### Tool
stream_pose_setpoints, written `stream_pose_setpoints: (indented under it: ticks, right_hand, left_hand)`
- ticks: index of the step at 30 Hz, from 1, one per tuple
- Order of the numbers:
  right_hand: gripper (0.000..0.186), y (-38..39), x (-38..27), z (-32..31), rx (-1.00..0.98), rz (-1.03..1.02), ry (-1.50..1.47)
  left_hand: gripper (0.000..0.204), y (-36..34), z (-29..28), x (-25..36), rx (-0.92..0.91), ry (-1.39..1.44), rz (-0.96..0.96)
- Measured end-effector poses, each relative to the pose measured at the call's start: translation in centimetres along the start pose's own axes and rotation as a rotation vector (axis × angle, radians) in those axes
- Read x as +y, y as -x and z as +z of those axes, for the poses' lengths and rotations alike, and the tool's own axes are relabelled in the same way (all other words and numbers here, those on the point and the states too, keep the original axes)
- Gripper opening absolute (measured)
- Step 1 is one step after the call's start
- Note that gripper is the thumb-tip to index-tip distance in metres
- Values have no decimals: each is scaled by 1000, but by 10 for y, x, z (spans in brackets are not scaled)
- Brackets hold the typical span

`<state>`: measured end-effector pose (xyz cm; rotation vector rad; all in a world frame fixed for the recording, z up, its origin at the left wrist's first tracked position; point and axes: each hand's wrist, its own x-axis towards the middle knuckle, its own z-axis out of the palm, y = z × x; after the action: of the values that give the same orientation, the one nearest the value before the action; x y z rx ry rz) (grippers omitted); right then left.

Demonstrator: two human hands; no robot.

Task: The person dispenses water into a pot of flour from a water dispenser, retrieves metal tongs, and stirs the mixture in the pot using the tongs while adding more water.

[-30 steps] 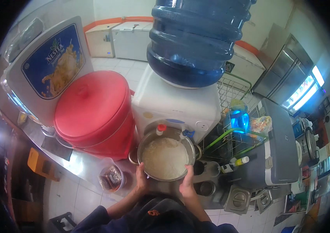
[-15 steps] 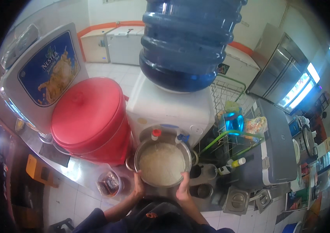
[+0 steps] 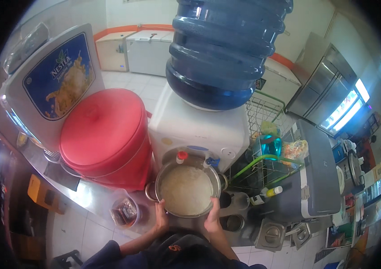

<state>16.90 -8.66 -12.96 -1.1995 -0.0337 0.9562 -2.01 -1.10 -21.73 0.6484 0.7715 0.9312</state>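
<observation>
A two-handled metal pot (image 3: 220, 184) sits under the taps of a white water dispenser (image 3: 199, 127). In it lie pale, whitish contents (image 3: 186, 190) that look like rice in cloudy liquid. My left hand (image 3: 161, 216) grips the pot's near-left side, thumb up by the rim. On the near-right side, my right hand (image 3: 213, 217) holds the rim in the same way. The red tap (image 3: 182, 157) and the blue tap (image 3: 212, 162) hang over the pot's far edge. My fingers below the rim are mostly hidden.
Left of the dispenser stands a large red lidded container (image 3: 101, 134). A clear plastic tub (image 3: 126, 210) with packets is at the near left. Dark cups (image 3: 234, 223), a green-handled wire basket (image 3: 266, 163) and a grey cooler box (image 3: 320, 179) are on the right. A blue water bottle (image 3: 222, 58) tops the dispenser.
The view has shifted slightly. Both hands keep their hold on the pot, which stays under the taps. Its contents look a little wetter and less even.
</observation>
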Motion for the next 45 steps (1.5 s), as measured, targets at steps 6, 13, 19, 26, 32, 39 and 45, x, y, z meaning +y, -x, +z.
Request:
stream_pose_setpoints:
  ticks: [6, 13, 19, 26, 32, 39, 45]
  right_hand:
    - [57, 14, -19, 7, 6, 66, -69]
    - [57, 8, -7, 3, 1, 41, -84]
    - [62, 16, 22, 2, 11, 32, -74]
    - [64, 18, -8, 26, 84, 122, -120]
    - [66, 0, 13, 3, 62, 67, -91]
    - [65, 5, 7, 12, 89, 18, -32]
    - [62, 4, 6, 10, 92, 37, -50]
  left_hand:
    - [79, 23, 24, 5, -2, 134, -4]
    - [63, 25, 32, 22, 96, 168, -11]
    - [70, 5, 42, 65, 25, 259, -79]
    - [78, 16, 38, 46, -34, 65, 18]
    - [94, 52, 55, 42, -111, -70, -80]
    - [111, 43, 44, 20, -110, -161, 87]
    - [110, 44, 48, 25, -122, -165, 62]
